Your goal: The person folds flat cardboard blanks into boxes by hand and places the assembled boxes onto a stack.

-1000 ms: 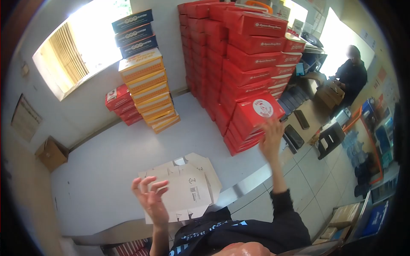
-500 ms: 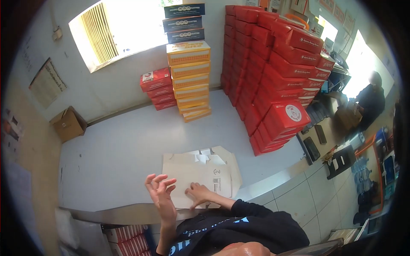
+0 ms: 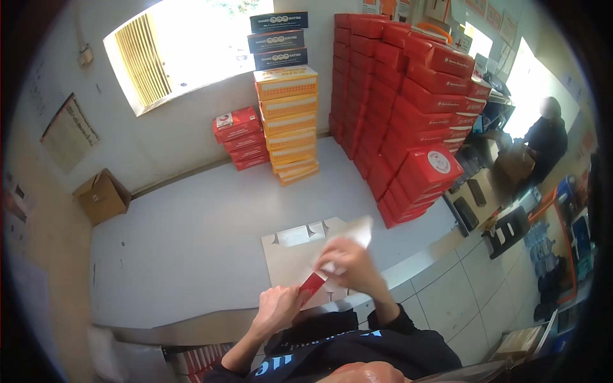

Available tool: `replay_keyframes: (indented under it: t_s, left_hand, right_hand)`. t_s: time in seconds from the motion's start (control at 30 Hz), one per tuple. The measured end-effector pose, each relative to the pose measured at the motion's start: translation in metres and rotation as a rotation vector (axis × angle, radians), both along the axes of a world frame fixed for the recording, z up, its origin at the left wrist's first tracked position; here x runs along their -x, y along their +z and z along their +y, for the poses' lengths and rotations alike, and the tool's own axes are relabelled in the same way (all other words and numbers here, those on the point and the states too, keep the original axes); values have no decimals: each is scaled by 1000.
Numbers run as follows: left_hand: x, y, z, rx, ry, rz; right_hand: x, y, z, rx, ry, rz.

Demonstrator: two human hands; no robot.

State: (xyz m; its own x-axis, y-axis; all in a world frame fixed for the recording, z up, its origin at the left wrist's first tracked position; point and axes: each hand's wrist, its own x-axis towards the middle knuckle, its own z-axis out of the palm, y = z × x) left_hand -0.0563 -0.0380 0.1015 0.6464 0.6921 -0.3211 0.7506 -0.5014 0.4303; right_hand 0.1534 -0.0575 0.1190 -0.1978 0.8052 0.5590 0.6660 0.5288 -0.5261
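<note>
Near the front edge of the table, my left hand (image 3: pixel 279 308) is closed on the near end of a cardboard sheet (image 3: pixel 312 286), whose red printed side shows between my hands. My right hand (image 3: pixel 348 265) is closed on the far part of this sheet, which is tilted up and blurred at its pale end. Beneath both hands lies another flat cardboard blank (image 3: pixel 284 255), pale side up, with cut slots and flaps along its edges. My right fingers are partly smeared by motion.
Tall stacks of red boxes (image 3: pixel 383 96) stand at the back right. Yellow boxes (image 3: pixel 288 121) topped by dark boxes (image 3: pixel 279 39) stand beside a short red stack (image 3: pixel 242 140). An open brown carton (image 3: pixel 103 196) sits at the left. A person (image 3: pixel 549 137) stands far right.
My right hand has lifted from the flat blanks, and a sheet with a red side is now raised between both hands. My left hand has come down and right from the air onto its near end.
</note>
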Motion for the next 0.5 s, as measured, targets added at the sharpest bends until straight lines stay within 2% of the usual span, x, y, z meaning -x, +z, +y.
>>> replay_keyframes:
  t_s: [0.03, 0.07, 0.1, 0.13, 0.17, 0.23, 0.3, 0.37, 0.4, 0.43, 0.5]
  left_hand:
    - [5, 11, 0, -5, -7, 0]
    - [12, 22, 0, 12, 37, -128]
    - [20, 30, 0, 37, 82, -252]
    - [28, 34, 3, 198, 49, -322]
    - [29, 35, 4, 207, 50, -317]
    - [32, 34, 7, 687, -134, -495]
    - [37, 35, 14, 752, -170, -431]
    - [48, 45, 14, 833, -275, -699]
    - [55, 44, 17, 919, -168, -643]
    - [57, 44, 18, 933, -157, -639]
    - [57, 49, 27, 914, -85, -684]
  right_hand:
    - [-7, 16, -7, -248, -195, 180]
    - [-25, 19, -18, -434, -368, 205]
    - [-31, 43, -39, -273, -318, 501]
    - [-28, 43, -39, -19, -230, 535]
    - [-21, 44, -37, 237, -139, 567]
    - [3, 21, -17, 244, 105, 196]
    - [-1, 37, -20, 585, 313, 215]
    - [-15, 56, -20, 421, 541, 379]
    - [-14, 62, -13, 207, 667, 462]
    - [-9, 76, -11, 120, 650, 401]
    - [7, 96, -8, -40, 293, 28]
